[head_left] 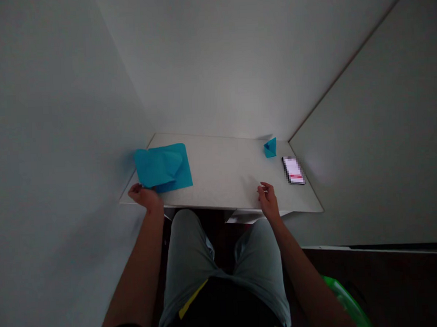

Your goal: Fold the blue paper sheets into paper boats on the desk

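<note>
At left, left hand [146,196] with fingers curled at the near-left edge of blue paper [158,165], raised in part above a flat layer on the desk [219,175]; cannot tell whether pinched on it. Farther right, right hand [267,199] near the front edge, fingers loosely bent and apart, holding nothing. Beyond, small folded paper [271,149]; rightmost, phone [294,170].

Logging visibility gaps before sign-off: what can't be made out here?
All in the head view:
Lower blue sheet: left part hidden by the upper blue sheet.
Left hand: too small and dark to tell whether its grip holds paper.
Phone screen: text lost to pixelation.
Green object: cut off by the bottom edge, partly behind the right forearm.
</note>
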Demonstrator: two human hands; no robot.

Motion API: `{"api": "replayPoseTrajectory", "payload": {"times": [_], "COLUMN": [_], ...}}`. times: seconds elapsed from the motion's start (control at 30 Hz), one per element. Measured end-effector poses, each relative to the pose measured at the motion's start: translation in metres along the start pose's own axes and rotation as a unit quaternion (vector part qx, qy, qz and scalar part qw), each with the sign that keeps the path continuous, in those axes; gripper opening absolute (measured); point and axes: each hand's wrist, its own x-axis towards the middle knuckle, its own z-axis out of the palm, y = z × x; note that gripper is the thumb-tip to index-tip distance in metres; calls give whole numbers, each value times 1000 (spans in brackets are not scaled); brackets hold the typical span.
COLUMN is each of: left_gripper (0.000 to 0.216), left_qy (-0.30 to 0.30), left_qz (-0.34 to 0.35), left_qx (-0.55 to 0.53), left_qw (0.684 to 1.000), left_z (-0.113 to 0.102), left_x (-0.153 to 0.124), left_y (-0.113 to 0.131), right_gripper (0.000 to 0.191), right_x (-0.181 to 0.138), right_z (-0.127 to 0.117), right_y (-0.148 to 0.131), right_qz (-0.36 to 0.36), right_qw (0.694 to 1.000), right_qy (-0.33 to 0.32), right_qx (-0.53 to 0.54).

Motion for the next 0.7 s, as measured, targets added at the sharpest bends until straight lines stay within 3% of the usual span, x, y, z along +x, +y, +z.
{"api": "replayPoseTrajectory", "payload": {"times": [0.1,0.2,0.33,0.43,0.53,0.6,0.7], "left_gripper": [18,14,33,49,48,46,49], "left_qy": [67,72,63,69,77,12,-170], "left_qz": [-42,-42,56,136,198,255,323], "left_qx": [-50,-33,128,231,292,321,361], "left_qw": [996,996,988,961,932,912,858], "left_z": [0,-5,-15,-28,-42,-48,-45], "left_x": [-3,-3,-5,-7,-9,-10,-14], "left_y": [2,3,5,9,15,18,19], "right_gripper": [64,64,62,61,61,62,61], "right_x": [8,10,6,2,1,1,4], "right_z": [3,7,10,9,7,7,8], "right_y": [0,1,0,-1,-1,1,3], "right_qz": [-5,-13,-24,-34,-39,-39,-49], "right_qw": [1000,1000,997,994,992,992,988], "right_qy": [-1,1,-8,-25,-31,-30,-38], "right_qx": [-8,-28,-77,-100,-113,-120,-140]}}
